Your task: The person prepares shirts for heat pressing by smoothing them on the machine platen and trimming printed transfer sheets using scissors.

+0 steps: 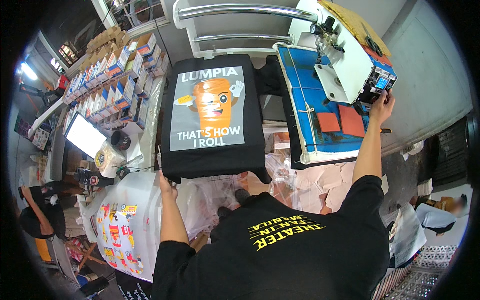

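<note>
A black T-shirt (212, 162) lies spread over a flat platen in the middle. On it sits a glossy grey rectangular print (210, 110) with a smiling orange cartoon figure and white lettering. My left hand (168, 186) is at the shirt's near left corner, its fingers closed on the edge and partly hidden. To the right stands a heat press (345, 72) with a white arm and a blue plate (305, 100). My right hand (382, 107) reaches up to its control box (376, 86), fingers on the lower edge by the lit screen.
Small boxes (117, 60) are stacked along the left bench, near a bright tablet (85, 135), a dark mug (120, 140) and a tape roll (106, 160). Printed film sheets (117, 235) lie nearer me. Scissors (372, 45) rest atop the press. Other people are at both sides.
</note>
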The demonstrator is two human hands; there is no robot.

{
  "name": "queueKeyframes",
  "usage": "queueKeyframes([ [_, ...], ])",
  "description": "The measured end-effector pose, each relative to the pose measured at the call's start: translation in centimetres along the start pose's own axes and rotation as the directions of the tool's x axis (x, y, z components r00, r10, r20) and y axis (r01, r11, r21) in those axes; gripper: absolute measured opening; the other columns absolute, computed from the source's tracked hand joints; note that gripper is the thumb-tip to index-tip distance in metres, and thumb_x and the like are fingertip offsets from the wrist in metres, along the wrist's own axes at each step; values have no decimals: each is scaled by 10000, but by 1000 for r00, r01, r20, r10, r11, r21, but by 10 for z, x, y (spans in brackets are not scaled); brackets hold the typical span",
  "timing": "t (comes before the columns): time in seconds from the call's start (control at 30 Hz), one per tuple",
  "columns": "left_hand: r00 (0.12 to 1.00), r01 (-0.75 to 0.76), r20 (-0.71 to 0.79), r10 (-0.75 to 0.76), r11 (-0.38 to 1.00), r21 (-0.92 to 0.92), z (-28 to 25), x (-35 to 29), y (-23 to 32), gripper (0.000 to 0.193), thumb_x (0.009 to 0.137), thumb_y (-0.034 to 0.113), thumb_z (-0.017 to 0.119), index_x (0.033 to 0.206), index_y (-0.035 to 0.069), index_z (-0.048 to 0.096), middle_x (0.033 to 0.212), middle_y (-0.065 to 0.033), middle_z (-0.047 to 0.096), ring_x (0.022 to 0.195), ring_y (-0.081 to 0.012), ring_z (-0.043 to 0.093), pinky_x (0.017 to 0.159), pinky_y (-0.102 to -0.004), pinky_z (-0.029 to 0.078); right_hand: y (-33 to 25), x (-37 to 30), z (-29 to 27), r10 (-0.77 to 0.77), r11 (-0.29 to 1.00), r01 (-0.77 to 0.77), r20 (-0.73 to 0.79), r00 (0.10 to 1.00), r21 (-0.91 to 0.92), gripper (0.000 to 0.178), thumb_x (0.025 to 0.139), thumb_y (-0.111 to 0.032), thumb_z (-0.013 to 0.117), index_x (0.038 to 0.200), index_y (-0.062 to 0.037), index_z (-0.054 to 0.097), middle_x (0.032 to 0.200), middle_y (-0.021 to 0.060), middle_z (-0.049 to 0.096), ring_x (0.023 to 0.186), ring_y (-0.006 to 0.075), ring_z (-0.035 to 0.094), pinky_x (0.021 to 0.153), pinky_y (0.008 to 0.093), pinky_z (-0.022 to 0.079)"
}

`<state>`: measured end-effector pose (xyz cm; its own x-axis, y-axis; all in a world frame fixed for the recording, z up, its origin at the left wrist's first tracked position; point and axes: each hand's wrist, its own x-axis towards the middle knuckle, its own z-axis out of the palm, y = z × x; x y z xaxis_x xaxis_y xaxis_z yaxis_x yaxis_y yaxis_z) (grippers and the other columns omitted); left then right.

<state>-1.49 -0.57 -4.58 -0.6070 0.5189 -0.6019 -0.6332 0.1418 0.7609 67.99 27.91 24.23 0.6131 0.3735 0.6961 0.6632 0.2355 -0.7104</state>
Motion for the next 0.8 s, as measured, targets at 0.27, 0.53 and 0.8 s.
queueKeyframes([
  [0.27,996,-45,70,57,987,-156,-46,11,-3,399,974,313,553,1176,-31,576,1149,-118,642,1039,-257,633,901,-344,510,-40,-51,1,-439,879,446,83,895,-170,193,885,-165,662,980,1,638,933,141,636,833,295,600,773,383,480],
  [0.53,788,-506,51,613,599,620,-12,-89,121,239,957,212,613,920,-20,656,840,-36,647,771,-141,554,717,-284,449,-14,-411,-31,259,-5,-924,892,-371,-383,521,897,-386,697,1245,-19,572,1149,126,637,1020,203,602,906,348,475],
  [0.8,800,-269,375,469,838,-474,45,-203,144,416,933,375,638,1136,16,591,1078,-90,674,916,-231,665,849,-399,547,-152,-232,-27,-154,166,-979,984,93,119,380,904,-228,643,1231,-41,598,1181,91,655,1107,264,610,998,418,460],
])
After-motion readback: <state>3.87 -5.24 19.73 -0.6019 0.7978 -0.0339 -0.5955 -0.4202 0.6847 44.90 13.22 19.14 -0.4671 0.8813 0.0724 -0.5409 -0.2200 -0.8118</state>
